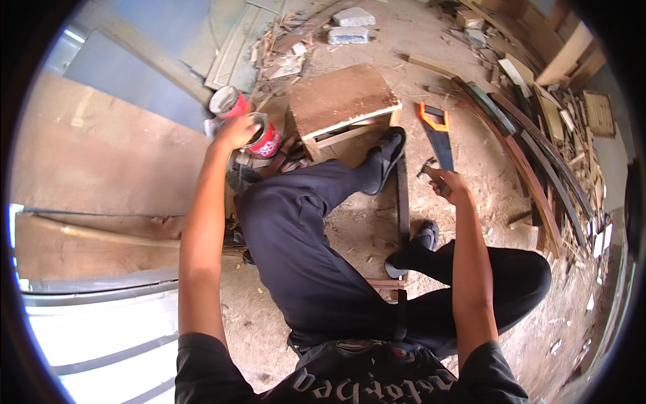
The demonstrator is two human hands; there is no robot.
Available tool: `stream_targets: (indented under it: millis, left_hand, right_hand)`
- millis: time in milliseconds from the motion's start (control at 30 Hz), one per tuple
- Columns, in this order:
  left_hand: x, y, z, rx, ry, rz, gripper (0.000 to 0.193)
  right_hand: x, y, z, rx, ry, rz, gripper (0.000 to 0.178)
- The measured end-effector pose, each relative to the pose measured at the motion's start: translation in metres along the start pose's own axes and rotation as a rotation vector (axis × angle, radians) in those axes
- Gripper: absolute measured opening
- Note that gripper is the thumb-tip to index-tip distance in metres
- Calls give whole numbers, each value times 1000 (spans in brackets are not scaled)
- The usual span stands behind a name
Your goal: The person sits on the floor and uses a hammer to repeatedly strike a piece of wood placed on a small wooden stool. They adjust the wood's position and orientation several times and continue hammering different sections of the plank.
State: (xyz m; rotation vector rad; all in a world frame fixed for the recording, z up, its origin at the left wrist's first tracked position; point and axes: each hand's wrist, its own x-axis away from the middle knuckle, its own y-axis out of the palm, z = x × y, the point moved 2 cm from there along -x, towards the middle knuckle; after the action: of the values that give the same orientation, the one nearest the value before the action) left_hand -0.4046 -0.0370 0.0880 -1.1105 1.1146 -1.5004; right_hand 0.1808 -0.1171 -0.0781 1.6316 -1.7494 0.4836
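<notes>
My left hand reaches out to the rim of a red tin can on the left. Its fingertips are blurred, and I cannot tell whether they grip the rim or dip inside. Just behind that can is a second red can with a greyish top. In front of me on the right, my right hand is closed round a claw hammer, its metal head toward the left. A handsaw with an orange and black handle lies on the floor just beyond the hammer.
A low wooden stool stands ahead, near my foot. A dark wooden strip runs between my feet. Long boards and scrap wood pile up on the right. Two grey blocks lie farther off. Wooden panels line the left.
</notes>
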Motion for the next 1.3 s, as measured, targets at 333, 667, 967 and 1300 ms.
stream_targets:
  millis: [333, 667, 967, 1300]
  left_hand:
    - [-9, -16, 127, -54, -84, -206, 88]
    - [-37, 123, 266, 347, 539, -251, 62]
    - [8, 280, 308, 790, 5, -225, 35]
    - [-6, 307, 317, 1028, -53, -76, 21]
  right_hand:
    - [15, 5, -24, 33, 132, -164, 22]
    - [37, 28, -2, 287, -288, -368, 37]
    - [-16, 26, 4, 266, -701, 295, 48]
    - [-83, 73, -32, 47, -566, 239, 57]
